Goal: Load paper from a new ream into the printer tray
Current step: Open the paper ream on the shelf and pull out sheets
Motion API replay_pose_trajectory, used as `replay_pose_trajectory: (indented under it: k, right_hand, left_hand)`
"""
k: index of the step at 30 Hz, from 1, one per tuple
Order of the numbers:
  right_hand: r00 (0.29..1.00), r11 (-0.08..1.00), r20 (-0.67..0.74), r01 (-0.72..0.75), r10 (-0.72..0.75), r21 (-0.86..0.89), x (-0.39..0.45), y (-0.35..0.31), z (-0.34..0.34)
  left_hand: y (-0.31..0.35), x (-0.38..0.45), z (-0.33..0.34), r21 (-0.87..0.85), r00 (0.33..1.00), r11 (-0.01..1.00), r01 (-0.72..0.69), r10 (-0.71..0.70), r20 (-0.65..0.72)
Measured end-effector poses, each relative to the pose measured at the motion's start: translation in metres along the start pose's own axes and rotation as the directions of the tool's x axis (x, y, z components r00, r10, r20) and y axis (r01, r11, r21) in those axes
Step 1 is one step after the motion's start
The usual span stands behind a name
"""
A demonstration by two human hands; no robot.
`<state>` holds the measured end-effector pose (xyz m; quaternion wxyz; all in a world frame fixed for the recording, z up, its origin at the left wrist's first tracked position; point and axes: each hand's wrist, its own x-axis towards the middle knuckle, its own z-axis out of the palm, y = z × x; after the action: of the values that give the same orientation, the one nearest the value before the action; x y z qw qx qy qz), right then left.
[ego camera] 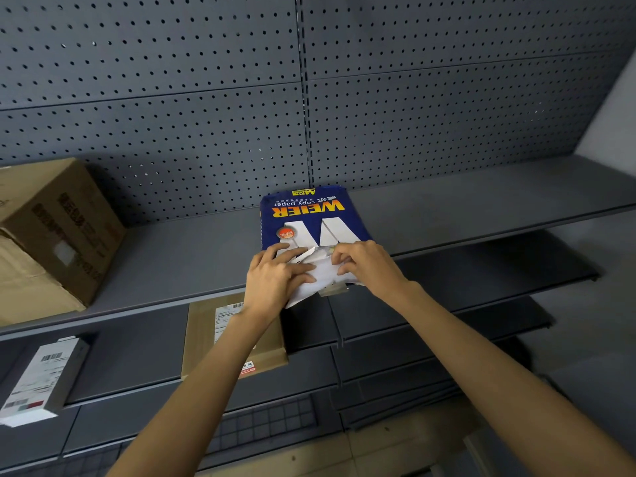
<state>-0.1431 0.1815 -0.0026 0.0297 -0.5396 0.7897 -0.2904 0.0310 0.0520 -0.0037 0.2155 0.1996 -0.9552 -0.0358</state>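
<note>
A blue ream of copy paper [309, 215] with yellow lettering lies flat on the grey shelf [192, 256], its near end sticking out past the front edge. The wrapper's near end is torn open, with its white inside flap [321, 275] folded up. My left hand [275, 275] presses on the left side of that flap. My right hand [364, 263] pinches the torn wrapper edge at the right. No printer or tray is in view.
A large brown cardboard box [51, 232] sits at the shelf's left end. On the lower shelf lie a flat brown parcel [234, 339] and a white box [38, 380]. A grey pegboard wall [309, 80] backs the shelf. Further dark shelves step down at the right.
</note>
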Motion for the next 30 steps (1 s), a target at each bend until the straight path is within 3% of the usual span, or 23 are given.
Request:
replay_pose_trajectory:
  k: [8, 13, 30]
  right_hand:
    - [0.999, 0.997, 0.034, 0.034, -0.036, 0.063, 0.005, 0.003, -0.004]
    - [0.997, 0.998, 0.014, 0.07, -0.07, -0.002, 0.001, 0.005, -0.002]
    - [0.992, 0.987, -0.028, 0.12, -0.124, -0.108, -0.006, 0.002, -0.002]
  left_hand:
    - [0.002, 0.002, -0.003, 0.01, 1.0, 1.0, 0.007, -0.008, 0.027]
    - [0.003, -0.002, -0.003, 0.069, 0.996, 0.995, -0.077, 0.08, -0.039]
    - [0.003, -0.001, 0.0, -0.015, 0.998, 0.999, -0.032, 0.032, -0.049]
